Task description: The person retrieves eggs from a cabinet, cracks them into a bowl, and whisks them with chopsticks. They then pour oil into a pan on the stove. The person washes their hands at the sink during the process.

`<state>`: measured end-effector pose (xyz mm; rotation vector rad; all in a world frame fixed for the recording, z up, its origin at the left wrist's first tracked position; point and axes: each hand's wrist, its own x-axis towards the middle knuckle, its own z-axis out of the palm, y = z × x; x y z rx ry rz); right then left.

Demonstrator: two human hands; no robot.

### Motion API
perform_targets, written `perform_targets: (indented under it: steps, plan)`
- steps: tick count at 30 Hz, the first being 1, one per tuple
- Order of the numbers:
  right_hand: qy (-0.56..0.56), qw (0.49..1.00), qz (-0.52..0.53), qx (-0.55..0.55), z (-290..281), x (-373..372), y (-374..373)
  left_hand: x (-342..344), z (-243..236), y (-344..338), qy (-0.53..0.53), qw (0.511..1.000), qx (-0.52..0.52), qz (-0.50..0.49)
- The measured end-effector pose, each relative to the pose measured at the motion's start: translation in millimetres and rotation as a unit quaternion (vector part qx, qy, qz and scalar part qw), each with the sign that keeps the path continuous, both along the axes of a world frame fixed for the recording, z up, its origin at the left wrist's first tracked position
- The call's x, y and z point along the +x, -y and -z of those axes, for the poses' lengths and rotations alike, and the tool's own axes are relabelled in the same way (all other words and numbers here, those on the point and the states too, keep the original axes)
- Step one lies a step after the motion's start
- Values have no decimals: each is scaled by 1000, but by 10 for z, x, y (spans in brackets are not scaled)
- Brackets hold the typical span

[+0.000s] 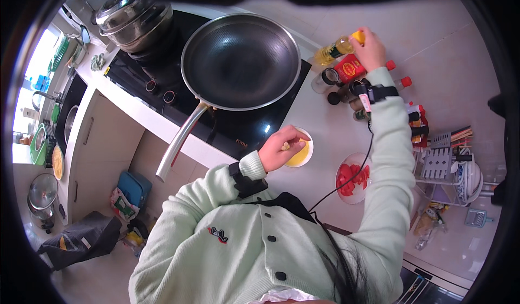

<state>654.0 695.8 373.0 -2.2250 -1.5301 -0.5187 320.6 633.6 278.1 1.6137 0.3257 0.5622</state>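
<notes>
My right hand (370,50) reaches to the back of the counter and is closed on the yellow cap of an oil bottle (335,50), which holds clear golden oil and looks tilted. Over a small white bowl (309,153) of yellow liquid, like beaten egg, is my left hand (280,149). Its fingers are curled, and a short pale tan end, perhaps of chopsticks, shows at them; the rest is hidden. Beyond this hand, a large dark frying pan (241,60) with a long steel handle sits on the black cooktop (227,133).
A plate (352,199) of cut red pieces, like tomato, lies right of the bowl. Jars and a red package (349,68) crowd around the oil bottle. A steel pot (138,25) stands at the back left. A dish rack (441,166) is at right. A cable crosses beside my right arm.
</notes>
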Motion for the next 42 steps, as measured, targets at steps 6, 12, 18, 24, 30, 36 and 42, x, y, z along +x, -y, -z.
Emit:
perform_targets:
  steps: [6, 12, 18, 24, 30, 36, 42]
  plan:
    - [28, 996, -15, 82, -943, -752, 788, 130, 70, 27, 65, 994, 38, -86]
    - [-62, 997, -36, -38, -1233, -1586, 1369, 157, 92, 130, 66, 984, 92, -137]
    - [-24, 996, -37, -80, -1208, -2154, 1549, 145, 27, 161, 109, 976, 190, -22]
    - [61, 987, -60, -132, -1203, -2309, 1556, 165, 68, 131, 118, 977, 175, 21]
    - [-65, 963, -188, -180, -1299, -2189, 1428, 205, 128, 141, 130, 976, 168, 44]
    - [-107, 935, -265, -208, -1215, -2124, 1359, 186, 154, 100, 133, 975, 162, 70]
    - [-147, 898, -285, -300, -1181, -2039, 1297, 203, 145, 53, 142, 972, 172, 72]
